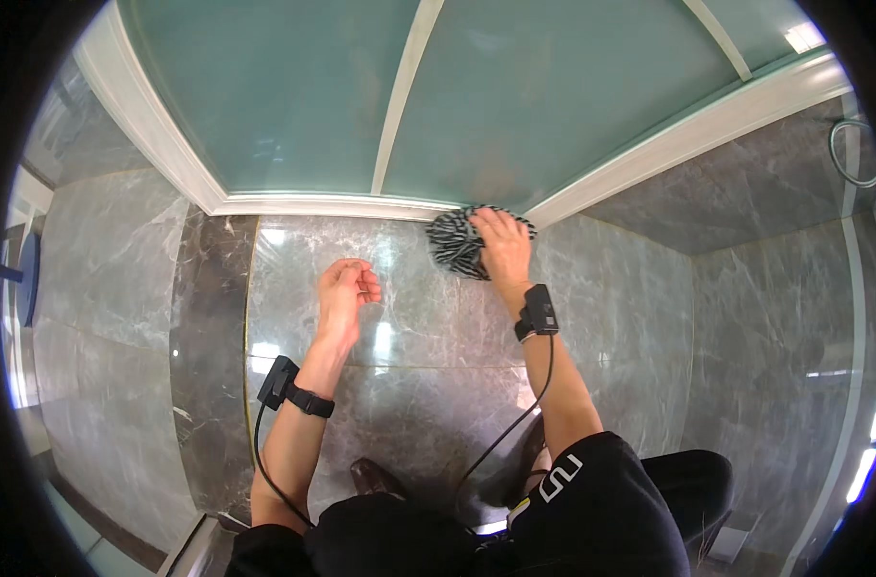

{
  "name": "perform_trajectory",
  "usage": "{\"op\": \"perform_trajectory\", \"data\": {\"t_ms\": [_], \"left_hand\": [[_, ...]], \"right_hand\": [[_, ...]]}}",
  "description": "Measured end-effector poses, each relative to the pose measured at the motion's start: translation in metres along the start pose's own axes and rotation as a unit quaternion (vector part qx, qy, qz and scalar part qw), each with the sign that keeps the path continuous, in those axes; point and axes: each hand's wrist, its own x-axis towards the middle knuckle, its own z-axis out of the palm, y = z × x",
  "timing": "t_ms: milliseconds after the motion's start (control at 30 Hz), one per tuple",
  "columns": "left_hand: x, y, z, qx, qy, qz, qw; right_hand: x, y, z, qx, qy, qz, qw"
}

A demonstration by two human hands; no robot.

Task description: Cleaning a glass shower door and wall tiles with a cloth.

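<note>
My right hand (504,252) grips a black-and-white striped cloth (453,242) and presses it against the lower frame of a glass panel (525,106), near the frame's right corner. The cloth is bunched up, and part of it lies under my palm and fingers. To the left, my left hand (344,296) hangs in front of the frame with its fingers loosely curled and a little apart. Nothing shows in it, and it is apart from the cloth. The panel has greenish frosted glass and a white frame (332,205).
Glossy grey marble tiles (400,423) lie below me, with a dark stone strip (210,365) at the left. A grey tiled wall (775,317) rises at the right, with a hose loop (835,154) on it. A brown shoe (375,476) shows below my left forearm.
</note>
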Motion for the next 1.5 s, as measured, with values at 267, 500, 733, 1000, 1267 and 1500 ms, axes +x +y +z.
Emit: {"op": "perform_trajectory", "data": {"t_ms": [267, 500, 733, 1000, 1267, 1500], "left_hand": [[0.001, -0.01, -0.005, 0.023, 0.001, -0.006, 1.0], [-0.009, -0.013, 0.011, 0.021, -0.059, -0.052, 0.997], [-0.015, -0.017, 0.029, 0.031, -0.095, -0.059, 0.993], [-0.007, -0.035, 0.028, 0.068, -0.074, -0.073, 0.992], [-0.02, -0.028, 0.079, 0.04, -0.17, -0.059, 0.983], [-0.023, -0.019, 0.094, 0.076, -0.163, 0.004, 0.984]], "right_hand": [[-0.019, 0.029, -0.023, -0.117, -0.077, 0.12, 0.983], [-0.029, 0.016, -0.008, 0.216, -0.077, 0.616, 0.754], [0.021, 0.044, -0.011, 0.46, 0.148, 0.623, 0.615], [0.068, 0.042, -0.122, 0.574, 0.277, 0.45, 0.625], [-0.003, 0.011, -0.137, 0.654, 0.195, 0.45, 0.576], [-0.046, -0.032, -0.112, 0.738, 0.119, 0.47, 0.469]]}}
